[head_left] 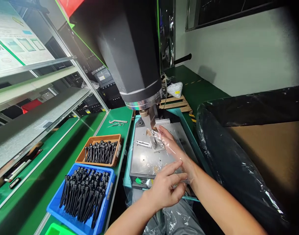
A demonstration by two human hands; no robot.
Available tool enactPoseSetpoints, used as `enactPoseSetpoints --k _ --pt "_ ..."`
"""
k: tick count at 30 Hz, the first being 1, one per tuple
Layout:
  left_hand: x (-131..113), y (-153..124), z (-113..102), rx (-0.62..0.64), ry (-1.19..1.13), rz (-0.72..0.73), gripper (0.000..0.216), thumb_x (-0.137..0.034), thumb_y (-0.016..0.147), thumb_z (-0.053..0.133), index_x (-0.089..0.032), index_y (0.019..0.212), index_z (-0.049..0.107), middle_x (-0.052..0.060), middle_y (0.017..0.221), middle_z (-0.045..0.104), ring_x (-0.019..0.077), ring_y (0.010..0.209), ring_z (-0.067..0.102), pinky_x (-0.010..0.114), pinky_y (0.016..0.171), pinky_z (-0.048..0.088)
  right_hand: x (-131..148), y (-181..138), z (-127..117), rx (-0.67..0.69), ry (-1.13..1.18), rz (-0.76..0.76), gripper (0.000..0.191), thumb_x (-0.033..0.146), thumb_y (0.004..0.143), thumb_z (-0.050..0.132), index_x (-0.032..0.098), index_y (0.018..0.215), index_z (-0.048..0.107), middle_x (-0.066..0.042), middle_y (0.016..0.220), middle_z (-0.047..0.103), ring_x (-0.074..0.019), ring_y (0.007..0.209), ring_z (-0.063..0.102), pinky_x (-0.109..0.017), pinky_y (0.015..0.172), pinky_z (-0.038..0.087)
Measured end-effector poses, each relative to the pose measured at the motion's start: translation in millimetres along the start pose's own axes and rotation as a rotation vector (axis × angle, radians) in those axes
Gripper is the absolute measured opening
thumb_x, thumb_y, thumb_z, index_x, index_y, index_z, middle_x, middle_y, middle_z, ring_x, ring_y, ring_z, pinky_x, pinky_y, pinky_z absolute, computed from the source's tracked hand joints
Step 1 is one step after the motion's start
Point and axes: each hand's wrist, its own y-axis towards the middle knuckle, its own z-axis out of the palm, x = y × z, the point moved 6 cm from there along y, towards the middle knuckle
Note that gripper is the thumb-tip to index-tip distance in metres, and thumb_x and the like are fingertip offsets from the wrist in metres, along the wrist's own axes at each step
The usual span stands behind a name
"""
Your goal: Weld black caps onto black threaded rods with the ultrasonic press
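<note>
My right hand (pixel 172 148) reaches forward over the grey metal plate (pixel 144 160) of the press machine (pixel 132 62). It is wrapped in a clear plastic bag (pixel 159 138), with the fingers stretched toward the small fixture under the machine's horn (pixel 149 119). My left hand (pixel 167 187) sits nearer to me at the plate's front edge. Its fingers are curled, pinching the clear plastic at my right wrist. A small metal piece (pixel 143 143) lies on the plate, left of the fixture.
A blue tray (pixel 82 199) and an orange tray (pixel 100 150) of black parts stand left on the green bench (pixel 53 182). A green button (pixel 138 180) sits at the plate's front. A large box lined with black plastic (pixel 240 163) fills the right. A wooden pallet (pixel 175 102) lies behind.
</note>
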Motion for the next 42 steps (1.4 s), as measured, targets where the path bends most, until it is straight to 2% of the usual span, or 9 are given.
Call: enactPoseSetpoints --k 8,11,14,17,22,25,29,34,42 --pt "16.1 -2.9 9.0 0.075 -0.082 -0.073 0.078 -0.056 0.069 0.081 -0.016 0.133 0.06 0.021 0.148 0.051 0.0371 0.135 0.051 0.055 0.11 0.045 -30.8 -29.5 -64.3 -0.191 0.264 0.153 0.048 0.028 0.067 0.078 0.031 0.113 0.066 -0.005 0.125 0.067 -0.0266 0.116 0.064 -0.042 0.095 0.056" --pt "35.1 0.7 -9.5 -0.047 -0.026 -0.117 0.058 -0.048 0.081 0.073 -0.022 0.131 0.06 0.017 0.149 0.051 0.033 0.137 0.05 0.056 0.111 0.044 -36.5 -37.1 -73.8 -0.162 0.396 0.266 0.037 0.021 0.072 0.074 0.027 0.108 0.066 -0.004 0.111 0.072 -0.0213 0.097 0.072 -0.037 0.089 0.058" --pt "72.9 3.7 -42.8 -0.282 0.104 -0.198 0.031 -0.032 0.091 0.061 -0.022 0.12 0.065 0.016 0.142 0.057 0.0284 0.133 0.053 0.052 0.11 0.045 -44.2 -47.2 -78.4 -0.131 0.484 0.442 0.016 0.028 0.087 0.062 0.022 0.102 0.067 -0.008 0.099 0.075 -0.021 0.088 0.073 -0.035 0.082 0.06" --pt "125.1 2.8 -78.6 -0.436 0.25 -0.33 0.034 -0.027 0.09 0.06 -0.019 0.123 0.063 0.018 0.143 0.056 0.0292 0.134 0.052 0.053 0.114 0.039 -43.3 -55.8 -87.5 -0.114 0.548 0.5 0.034 0.047 0.097 0.048 0.02 0.101 0.068 -0.013 0.098 0.075 -0.0246 0.092 0.073 -0.04 0.085 0.059" --pt "206.9 -0.2 -114.8 -0.325 0.262 -0.603 0.052 -0.03 0.089 0.06 -0.014 0.138 0.053 0.02 0.15 0.049 0.0315 0.143 0.041 0.052 0.12 0.029 -27.5 -61.5 -111.8 -0.093 0.531 0.487 0.073 0.08 0.088 0.033 0.019 0.101 0.071 -0.016 0.106 0.074 -0.0304 0.099 0.071 -0.045 0.084 0.059" --pt "229.1 2.7 -118.0 -0.218 0.198 -0.621 0.059 -0.035 0.085 0.066 -0.016 0.14 0.053 0.017 0.15 0.05 0.0326 0.145 0.037 0.051 0.119 0.03 -15.1 -57.1 -119.8 -0.096 0.321 0.462 0.054 0.067 0.076 0.072 0.02 0.102 0.07 -0.012 0.101 0.075 -0.0252 0.092 0.072 -0.034 0.075 0.06" --pt "242.3 11.8 -110.8 -0.075 0.105 -0.606 0.071 -0.038 0.077 0.074 -0.018 0.141 0.053 0.015 0.14 0.06 0.0312 0.139 0.044 0.044 0.109 0.041 9.3 -43.5 -114.4 -0.113 0.107 0.351 0.054 0.032 0.052 0.096 0.02 0.098 0.069 -0.003 0.078 0.072 -0.0163 0.07 0.068 -0.022 0.057 0.054" --pt "245.7 24.0 -122.0 0.022 0.007 -0.577 0.04 -0.046 0.074 0.074 -0.013 0.095 0.073 0.007 0.084 0.072 0.0235 0.089 0.066 0.035 0.086 0.05 46.4 -30.0 -109.2 -0.187 0.061 0.199 0.053 0.036 0.043 0.096 0.017 0.082 0.066 0.001 0.066 0.064 -0.0114 0.055 0.059 -0.017 0.042 0.041" --pt "213.3 54.1 -168.1 0.134 -0.196 -0.521 0.042 -0.051 0.067 0.079 -0.018 0.066 0.052 0.002 0.074 0.067 0.0158 0.075 0.063 0.027 0.071 0.046 81.3 -2.2 -109.8 -0.267 0.069 0.128 0.046 0.03 0.042 0.092 0.019 0.075 0.061 0.004 0.062 0.059 -0.0047 0.042 0.043 -0.014 0.032 0.023"
